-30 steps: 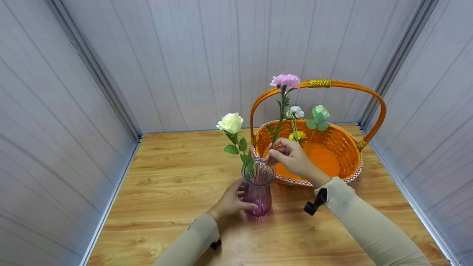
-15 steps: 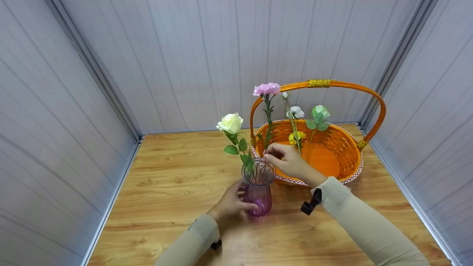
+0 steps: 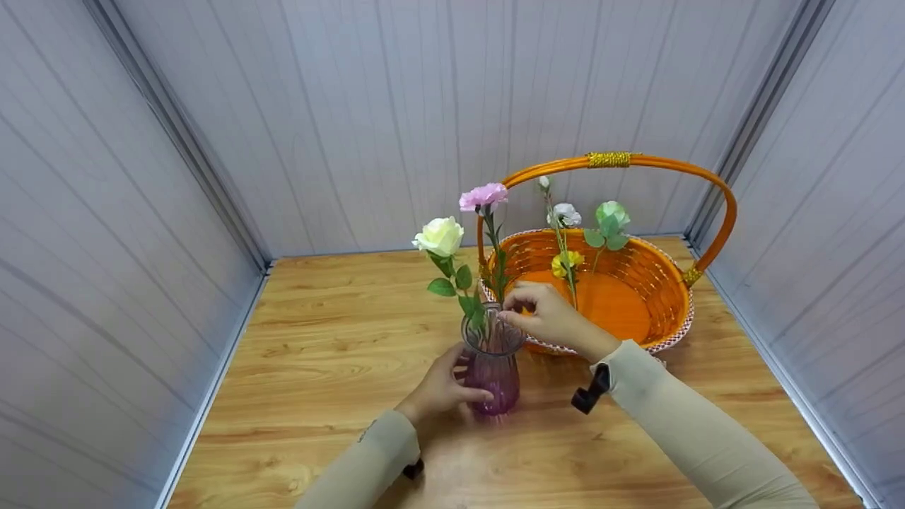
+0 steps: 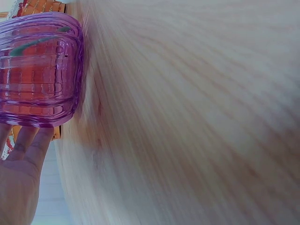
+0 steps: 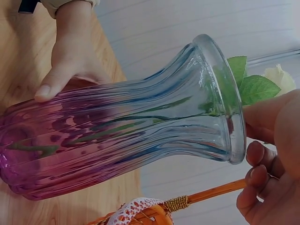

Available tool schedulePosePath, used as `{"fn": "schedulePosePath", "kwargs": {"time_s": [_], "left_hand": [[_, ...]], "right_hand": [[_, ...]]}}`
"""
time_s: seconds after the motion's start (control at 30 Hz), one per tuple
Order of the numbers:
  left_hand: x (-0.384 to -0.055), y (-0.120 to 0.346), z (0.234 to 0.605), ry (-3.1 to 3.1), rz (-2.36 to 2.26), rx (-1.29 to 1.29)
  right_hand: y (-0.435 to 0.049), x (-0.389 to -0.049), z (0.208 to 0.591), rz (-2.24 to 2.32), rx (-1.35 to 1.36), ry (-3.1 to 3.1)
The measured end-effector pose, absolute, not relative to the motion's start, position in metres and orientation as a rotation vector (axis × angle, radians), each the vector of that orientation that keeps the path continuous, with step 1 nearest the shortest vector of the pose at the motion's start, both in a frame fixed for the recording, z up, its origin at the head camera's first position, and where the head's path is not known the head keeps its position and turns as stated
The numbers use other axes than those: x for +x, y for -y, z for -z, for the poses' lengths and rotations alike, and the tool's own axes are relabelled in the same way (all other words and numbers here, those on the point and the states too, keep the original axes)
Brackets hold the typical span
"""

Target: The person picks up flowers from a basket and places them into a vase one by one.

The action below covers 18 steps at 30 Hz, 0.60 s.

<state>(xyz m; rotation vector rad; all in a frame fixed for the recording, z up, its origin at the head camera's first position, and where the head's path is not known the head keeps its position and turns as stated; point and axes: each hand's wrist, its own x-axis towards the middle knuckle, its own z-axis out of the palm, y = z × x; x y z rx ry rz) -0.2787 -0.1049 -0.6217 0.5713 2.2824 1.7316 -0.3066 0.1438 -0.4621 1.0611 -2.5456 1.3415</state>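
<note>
A clear-to-purple ribbed glass vase (image 3: 493,385) stands on the wooden table, with a cream rose (image 3: 440,237) leaning left out of its mouth. My left hand (image 3: 443,385) grips the vase low down, thumb in front and fingers around its left side. At the vase's rim my right hand (image 3: 544,314) pinches the stem of a pink carnation (image 3: 484,197), whose bloom stands just right of the rose. Green stems (image 5: 126,124) show through the glass in the right wrist view. The right fingertips (image 5: 255,176) are close to the rim there.
Behind and right of the vase sits an orange woven basket (image 3: 675,311) with a tall arched handle. It holds a white flower (image 3: 565,214), a yellow flower (image 3: 568,264) and a pale green rose (image 3: 612,215). Panelled walls border the table (image 3: 318,353).
My right hand has moved left and slightly down, bringing the pink carnation from over the basket to the vase, its bloom now lower. The left hand and vase have stayed put.
</note>
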Motion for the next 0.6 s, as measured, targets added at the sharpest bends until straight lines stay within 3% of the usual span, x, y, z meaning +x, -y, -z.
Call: {"fn": "schedulePosePath", "kwargs": {"time_s": [0.6], "left_hand": [[-0.2780,0.1035,0.6214,-2.273,-1.740,0.531]], "right_hand": [[-0.1502,-0.3068,0.4661,-1.328,0.987,2.601]]}}
